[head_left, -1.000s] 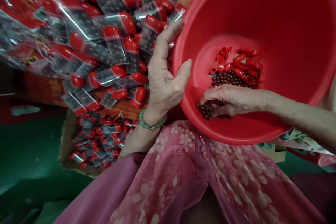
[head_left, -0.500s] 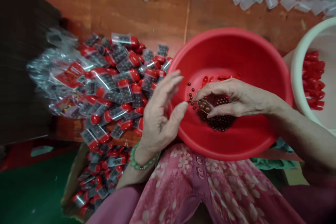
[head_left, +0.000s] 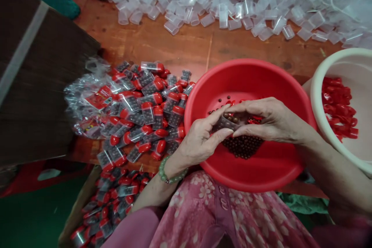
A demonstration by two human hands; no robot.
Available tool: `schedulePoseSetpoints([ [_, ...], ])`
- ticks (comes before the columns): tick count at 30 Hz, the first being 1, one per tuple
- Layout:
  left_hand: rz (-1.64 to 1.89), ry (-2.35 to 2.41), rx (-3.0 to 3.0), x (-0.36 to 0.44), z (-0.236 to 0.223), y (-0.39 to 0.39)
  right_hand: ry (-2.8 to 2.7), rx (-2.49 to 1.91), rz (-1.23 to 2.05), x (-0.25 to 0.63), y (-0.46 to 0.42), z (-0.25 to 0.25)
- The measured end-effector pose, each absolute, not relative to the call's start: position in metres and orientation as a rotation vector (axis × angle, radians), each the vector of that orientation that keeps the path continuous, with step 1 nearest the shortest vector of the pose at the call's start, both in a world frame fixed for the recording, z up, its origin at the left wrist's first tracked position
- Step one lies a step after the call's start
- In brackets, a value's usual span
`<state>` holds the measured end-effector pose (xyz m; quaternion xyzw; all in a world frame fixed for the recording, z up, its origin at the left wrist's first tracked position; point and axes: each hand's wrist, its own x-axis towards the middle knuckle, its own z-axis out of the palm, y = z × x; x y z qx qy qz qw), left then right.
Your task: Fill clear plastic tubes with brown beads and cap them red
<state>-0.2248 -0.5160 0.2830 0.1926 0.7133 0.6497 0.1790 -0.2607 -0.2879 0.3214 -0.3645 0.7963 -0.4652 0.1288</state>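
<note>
Over a round red plastic basin (head_left: 247,66), inside its rim, the left hand (head_left: 200,139) and right hand (head_left: 267,120) pinch a small clear plastic tube (head_left: 224,123); it seems to hold glossy brown balls (head_left: 230,117), though partly hidden. Bare wooden bench (head_left: 180,50) lies open beyond, while red-capped transparent tubes (head_left: 148,113) crowd the basin's left edge.

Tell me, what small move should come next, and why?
Perhaps let the left hand take the cup alone, freeing the right hand: both hands hold the cup, brown beads show inside, and the filled cups on the table have red ends.
</note>
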Motion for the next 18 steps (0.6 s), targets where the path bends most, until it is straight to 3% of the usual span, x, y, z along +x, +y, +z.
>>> schedulePoseSetpoints([
  [7, 1.931, 1.934, 0.496, -0.228, 0.277, -0.519, 2.335, -1.268, -1.404, -0.262, -0.295, 0.323],
  [18, 2.023, 1.843, 0.433, -0.231, 0.278, -0.518, 2.150, -0.944, -1.537, -0.265, -0.304, 0.315],
])
